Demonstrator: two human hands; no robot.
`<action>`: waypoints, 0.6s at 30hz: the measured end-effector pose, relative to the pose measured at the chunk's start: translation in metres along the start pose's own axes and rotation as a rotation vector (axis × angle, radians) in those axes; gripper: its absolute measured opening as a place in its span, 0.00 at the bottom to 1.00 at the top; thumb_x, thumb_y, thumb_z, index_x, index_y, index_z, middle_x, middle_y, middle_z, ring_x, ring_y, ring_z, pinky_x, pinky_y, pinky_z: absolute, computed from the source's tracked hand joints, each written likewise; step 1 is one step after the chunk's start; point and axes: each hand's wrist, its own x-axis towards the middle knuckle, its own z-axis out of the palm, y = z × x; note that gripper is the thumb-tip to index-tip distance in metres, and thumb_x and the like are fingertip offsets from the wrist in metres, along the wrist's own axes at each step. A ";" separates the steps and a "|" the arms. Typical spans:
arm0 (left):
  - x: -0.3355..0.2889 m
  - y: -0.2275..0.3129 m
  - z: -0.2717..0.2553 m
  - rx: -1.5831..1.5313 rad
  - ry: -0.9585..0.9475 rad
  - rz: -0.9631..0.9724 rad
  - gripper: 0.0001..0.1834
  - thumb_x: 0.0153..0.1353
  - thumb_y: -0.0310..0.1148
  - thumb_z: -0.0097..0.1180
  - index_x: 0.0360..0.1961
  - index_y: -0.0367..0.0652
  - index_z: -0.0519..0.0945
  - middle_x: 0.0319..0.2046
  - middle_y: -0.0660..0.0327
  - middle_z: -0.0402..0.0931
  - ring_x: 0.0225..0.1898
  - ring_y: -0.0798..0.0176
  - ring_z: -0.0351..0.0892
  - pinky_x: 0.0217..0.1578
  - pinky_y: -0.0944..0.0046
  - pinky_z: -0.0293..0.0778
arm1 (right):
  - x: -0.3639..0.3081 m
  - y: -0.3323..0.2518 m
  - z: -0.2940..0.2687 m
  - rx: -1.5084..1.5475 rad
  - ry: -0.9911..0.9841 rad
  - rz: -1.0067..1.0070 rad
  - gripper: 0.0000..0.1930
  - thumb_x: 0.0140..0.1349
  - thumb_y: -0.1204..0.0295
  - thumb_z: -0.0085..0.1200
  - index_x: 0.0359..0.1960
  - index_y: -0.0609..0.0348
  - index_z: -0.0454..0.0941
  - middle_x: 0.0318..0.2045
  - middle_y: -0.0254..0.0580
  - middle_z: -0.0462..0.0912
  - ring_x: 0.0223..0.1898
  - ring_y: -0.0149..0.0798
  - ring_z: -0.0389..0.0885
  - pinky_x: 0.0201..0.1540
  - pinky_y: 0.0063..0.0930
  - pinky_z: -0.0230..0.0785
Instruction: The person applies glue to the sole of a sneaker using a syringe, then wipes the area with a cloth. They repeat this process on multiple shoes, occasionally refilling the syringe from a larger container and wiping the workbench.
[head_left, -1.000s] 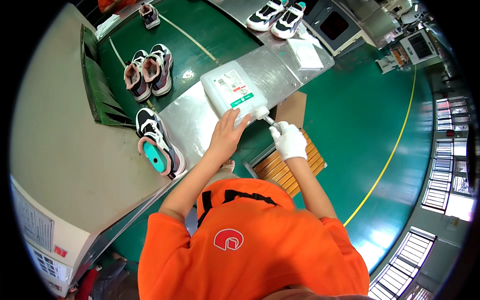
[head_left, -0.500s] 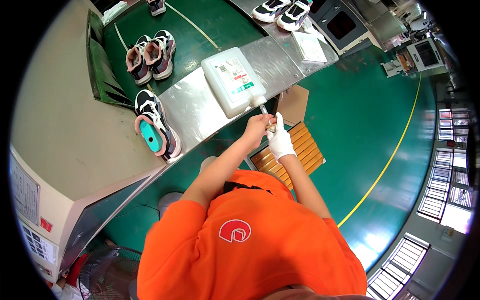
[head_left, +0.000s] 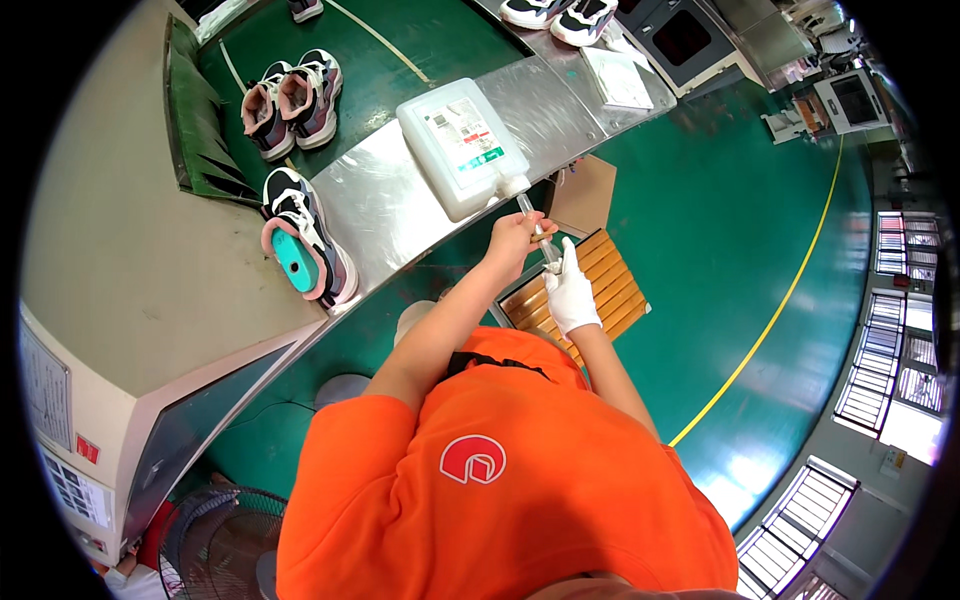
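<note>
- from over here, left hand (head_left: 513,244) pinches a clear tube (head_left: 524,203) at the mouth of the white jug (head_left: 462,150)
- gloved right hand (head_left: 571,298) grips the tube's lower end

the print of the label (head_left: 466,135) on the white jug (head_left: 424,140) is too small to read. below the jug, the left hand (head_left: 512,247) hides part of the clear tube (head_left: 525,204), a brown piece (head_left: 541,237) there is too small to name, and the gloved right hand (head_left: 571,295) covers the tube's lower end. above the jug, rightward, two shoes (head_left: 584,22) are cut by the upper edge.
</note>
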 end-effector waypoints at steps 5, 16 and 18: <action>0.001 0.001 0.001 -0.014 -0.022 -0.004 0.18 0.69 0.29 0.45 0.52 0.21 0.68 0.43 0.48 0.76 0.49 0.51 0.80 0.51 0.57 0.76 | -0.006 0.004 -0.004 -0.044 -0.010 -0.037 0.33 0.65 0.73 0.46 0.71 0.55 0.48 0.44 0.50 0.81 0.42 0.56 0.80 0.48 0.43 0.71; 0.002 0.001 -0.004 0.010 -0.057 -0.020 0.20 0.70 0.29 0.44 0.55 0.20 0.65 0.46 0.45 0.74 0.52 0.49 0.78 0.53 0.56 0.75 | -0.007 0.015 -0.001 -0.003 -0.025 -0.008 0.33 0.64 0.74 0.47 0.70 0.55 0.49 0.43 0.51 0.81 0.45 0.57 0.79 0.50 0.44 0.70; 0.002 0.000 -0.005 0.000 -0.059 -0.018 0.21 0.71 0.29 0.44 0.55 0.20 0.65 0.47 0.44 0.74 0.52 0.49 0.78 0.53 0.55 0.75 | -0.008 0.016 0.000 0.007 -0.020 -0.012 0.33 0.64 0.74 0.47 0.70 0.54 0.49 0.43 0.51 0.81 0.45 0.57 0.79 0.50 0.44 0.70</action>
